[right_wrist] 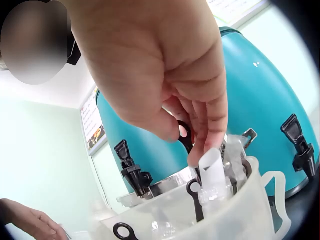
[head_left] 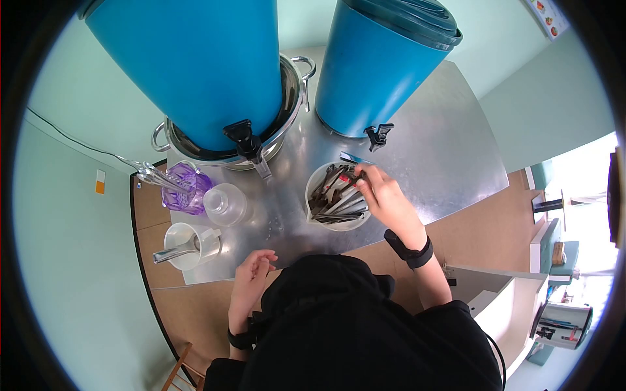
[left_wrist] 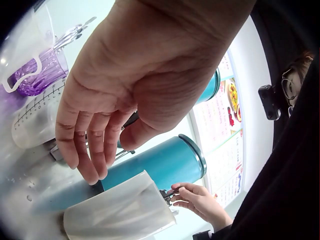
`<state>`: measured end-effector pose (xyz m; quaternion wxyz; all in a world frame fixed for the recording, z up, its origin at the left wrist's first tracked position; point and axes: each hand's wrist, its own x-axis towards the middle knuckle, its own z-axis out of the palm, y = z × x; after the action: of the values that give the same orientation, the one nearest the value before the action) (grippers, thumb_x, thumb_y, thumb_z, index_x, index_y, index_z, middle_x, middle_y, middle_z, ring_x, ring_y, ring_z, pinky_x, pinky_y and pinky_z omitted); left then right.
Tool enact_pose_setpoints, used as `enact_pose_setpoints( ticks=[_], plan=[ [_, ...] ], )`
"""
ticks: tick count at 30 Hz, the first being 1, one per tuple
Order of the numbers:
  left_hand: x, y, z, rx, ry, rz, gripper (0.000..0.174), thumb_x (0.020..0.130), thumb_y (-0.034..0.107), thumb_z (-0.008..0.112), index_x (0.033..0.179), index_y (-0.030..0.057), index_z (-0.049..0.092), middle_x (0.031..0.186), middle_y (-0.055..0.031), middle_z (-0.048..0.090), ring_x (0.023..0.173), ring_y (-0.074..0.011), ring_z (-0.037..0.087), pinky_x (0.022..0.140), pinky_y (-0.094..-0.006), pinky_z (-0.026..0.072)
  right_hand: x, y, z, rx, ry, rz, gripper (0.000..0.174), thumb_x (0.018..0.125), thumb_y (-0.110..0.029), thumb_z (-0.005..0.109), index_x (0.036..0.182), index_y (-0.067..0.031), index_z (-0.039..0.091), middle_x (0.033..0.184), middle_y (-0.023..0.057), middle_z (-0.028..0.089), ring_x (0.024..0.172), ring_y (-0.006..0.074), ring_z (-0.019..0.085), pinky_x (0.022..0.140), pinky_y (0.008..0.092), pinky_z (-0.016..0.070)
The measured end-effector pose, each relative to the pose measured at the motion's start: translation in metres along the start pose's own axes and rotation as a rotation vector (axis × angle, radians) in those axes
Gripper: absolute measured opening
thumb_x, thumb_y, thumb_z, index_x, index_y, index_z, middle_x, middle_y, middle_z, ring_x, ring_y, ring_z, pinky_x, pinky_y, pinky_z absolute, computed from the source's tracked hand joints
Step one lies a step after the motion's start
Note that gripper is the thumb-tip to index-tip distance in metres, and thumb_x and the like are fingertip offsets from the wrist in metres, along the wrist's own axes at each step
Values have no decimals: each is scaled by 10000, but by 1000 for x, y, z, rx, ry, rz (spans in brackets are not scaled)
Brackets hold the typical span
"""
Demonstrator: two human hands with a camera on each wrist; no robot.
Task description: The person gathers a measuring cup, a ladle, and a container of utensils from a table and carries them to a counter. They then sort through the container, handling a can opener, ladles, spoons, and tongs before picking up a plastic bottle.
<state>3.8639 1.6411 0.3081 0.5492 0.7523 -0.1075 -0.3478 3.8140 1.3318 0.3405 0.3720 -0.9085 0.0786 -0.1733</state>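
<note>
My right hand [head_left: 391, 203] reaches over a translucent white pitcher [head_left: 310, 212] packed with utensils. In the right wrist view its thumb and fingers pinch a black ring-ended handle [right_wrist: 187, 143]; the handle's lower part is hidden among the contents. Other black ring-ended handles [right_wrist: 195, 202] and a white tube [right_wrist: 212, 170] stick up from the pitcher beside those fingertips. The left hand [head_left: 251, 272] hangs by the table's front edge, fingers loosely bent and holding nothing. Seen from the left wrist, the pitcher [left_wrist: 120, 210] stands beyond its fingers.
Two large blue dispensers [head_left: 189, 72] [head_left: 385, 72] with black taps stand at the back, the left one in a steel pot [head_left: 287, 124]. Along the steel table's left are a purple jar [head_left: 186, 195] of whisks, a clear container [head_left: 226, 205] and a measuring jug [head_left: 186, 257] with a scoop.
</note>
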Motion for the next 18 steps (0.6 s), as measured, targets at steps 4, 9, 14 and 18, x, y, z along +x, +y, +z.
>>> enact_pose_setpoints(
  ticks=[4,9,14,18],
  plan=[
    [-1,-1,-1,-3,3,-8,218,952,99,426,1106,16,556,995,-62,636,819,-113,589,758,-251,442,0,-10,-3,-154,39,-42,237,832,18,530,1069,14,526,1021,172,533,875,344,600,698,418,492],
    [0,-3,0,-5,-4,-5,217,954,101,429,1109,18,555,995,-61,632,819,-112,585,759,-252,441,-5,-30,-4,-171,-3,-58,305,764,57,544,1062,-4,559,1043,151,510,875,332,600,711,402,503],
    [2,-4,2,-8,-14,3,216,957,107,432,1111,18,554,992,-57,629,821,-114,585,759,-252,441,-13,-28,31,-107,-285,-142,313,725,54,563,1030,-17,576,1029,121,541,851,324,607,729,397,507],
    [1,-2,2,-15,-7,-3,216,955,103,432,1110,17,554,991,-57,630,822,-115,585,759,-252,441,-9,-9,49,26,-474,-92,244,740,16,611,983,4,588,968,124,573,879,328,588,757,376,472]
  ],
)
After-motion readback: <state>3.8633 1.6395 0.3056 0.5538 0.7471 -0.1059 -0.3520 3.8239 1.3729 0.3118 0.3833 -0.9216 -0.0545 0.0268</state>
